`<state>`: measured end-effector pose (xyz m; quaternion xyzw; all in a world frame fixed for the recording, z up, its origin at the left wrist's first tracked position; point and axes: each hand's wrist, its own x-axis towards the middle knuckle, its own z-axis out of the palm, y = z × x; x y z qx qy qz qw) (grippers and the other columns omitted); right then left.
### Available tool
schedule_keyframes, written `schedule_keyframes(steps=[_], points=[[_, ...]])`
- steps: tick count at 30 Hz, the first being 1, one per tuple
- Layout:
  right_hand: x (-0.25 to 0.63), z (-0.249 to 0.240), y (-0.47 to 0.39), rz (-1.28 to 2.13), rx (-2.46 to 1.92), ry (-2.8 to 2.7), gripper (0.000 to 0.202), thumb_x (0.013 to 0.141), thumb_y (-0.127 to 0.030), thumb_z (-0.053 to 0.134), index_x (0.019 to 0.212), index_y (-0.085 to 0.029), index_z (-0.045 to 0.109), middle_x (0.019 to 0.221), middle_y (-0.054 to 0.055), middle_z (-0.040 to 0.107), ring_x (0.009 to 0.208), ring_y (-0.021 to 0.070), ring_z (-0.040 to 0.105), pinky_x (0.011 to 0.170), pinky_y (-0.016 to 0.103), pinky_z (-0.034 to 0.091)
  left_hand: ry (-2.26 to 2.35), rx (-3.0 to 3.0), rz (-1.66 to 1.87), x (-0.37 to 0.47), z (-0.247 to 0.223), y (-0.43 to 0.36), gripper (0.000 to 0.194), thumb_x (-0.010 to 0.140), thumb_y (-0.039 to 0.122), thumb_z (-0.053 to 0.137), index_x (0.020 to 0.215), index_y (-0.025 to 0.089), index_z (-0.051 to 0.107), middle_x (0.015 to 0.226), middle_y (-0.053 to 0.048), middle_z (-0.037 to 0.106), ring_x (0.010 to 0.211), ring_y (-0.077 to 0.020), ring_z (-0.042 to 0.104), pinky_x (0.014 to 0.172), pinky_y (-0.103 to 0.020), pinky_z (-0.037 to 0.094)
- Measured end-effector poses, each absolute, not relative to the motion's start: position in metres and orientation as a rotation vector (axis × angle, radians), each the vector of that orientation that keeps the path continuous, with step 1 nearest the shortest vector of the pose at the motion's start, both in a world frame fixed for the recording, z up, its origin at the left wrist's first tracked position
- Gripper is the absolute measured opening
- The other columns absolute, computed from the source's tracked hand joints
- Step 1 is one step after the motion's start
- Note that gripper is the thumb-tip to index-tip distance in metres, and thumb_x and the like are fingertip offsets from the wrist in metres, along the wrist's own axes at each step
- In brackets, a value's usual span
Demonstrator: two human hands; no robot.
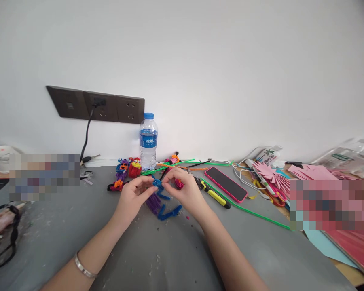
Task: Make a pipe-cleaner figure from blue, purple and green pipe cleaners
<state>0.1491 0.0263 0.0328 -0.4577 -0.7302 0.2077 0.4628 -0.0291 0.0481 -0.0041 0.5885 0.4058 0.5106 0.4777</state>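
My left hand [138, 192] and my right hand [183, 186] meet above the grey table, each with fingertips pinched on a blue pipe cleaner [158, 184] bent into a small shape. Just below them a purple bundle of pipe cleaners [153, 203] lies on the table. Beside it is another blue pipe cleaner [170, 213], folded in a zigzag. Yellow-handled pliers [214, 195] rest right of my right hand, their jaws partly hidden behind it. Small pipe-cleaner figures, one purple and orange [121, 169] and one red [135, 167], stand beyond my left hand.
A water bottle [148, 141] stands against the wall near the sockets [100, 106]. To the right lie a pink-cased phone [226, 184], a long green pipe cleaner [261, 217], white cables and pink folded paper [271, 174]. Black cord [13, 234] sits at the left edge.
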Motion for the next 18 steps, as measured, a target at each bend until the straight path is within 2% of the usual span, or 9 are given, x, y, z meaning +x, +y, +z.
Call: schedule_keyframes(steps=[7, 18], points=[[0.1495, 0.0334, 0.0264, 0.524, -1.128, -1.806, 0.011, 0.082, -0.015, 0.061, 0.073, -0.02, 0.062, 0.078, 0.002, 0.064, 0.079, 0.0184, 0.058, 0.074, 0.031, 0.043, 0.985, 1.462, 1.25, -0.0301, -0.0082, 0.0491, 0.02, 0.07, 0.03, 0.074, 0.085, 0.018, 0.072, 0.09, -0.006, 0.075, 0.082, -0.0198, 0.069, 0.075, -0.031, 0.057], [0.1485, 0.0346, 0.0259, 0.532, -1.103, -1.809, 0.012, 0.082, -0.014, 0.059, 0.073, -0.02, 0.061, 0.077, 0.002, 0.064, 0.076, 0.0186, 0.058, 0.073, 0.032, 0.044, 0.973, 1.477, 1.27, -0.0291, -0.0028, 0.0466, 0.016, 0.07, 0.03, 0.073, 0.078, 0.018, 0.067, 0.081, -0.003, 0.071, 0.074, -0.0169, 0.065, 0.065, -0.026, 0.052]])
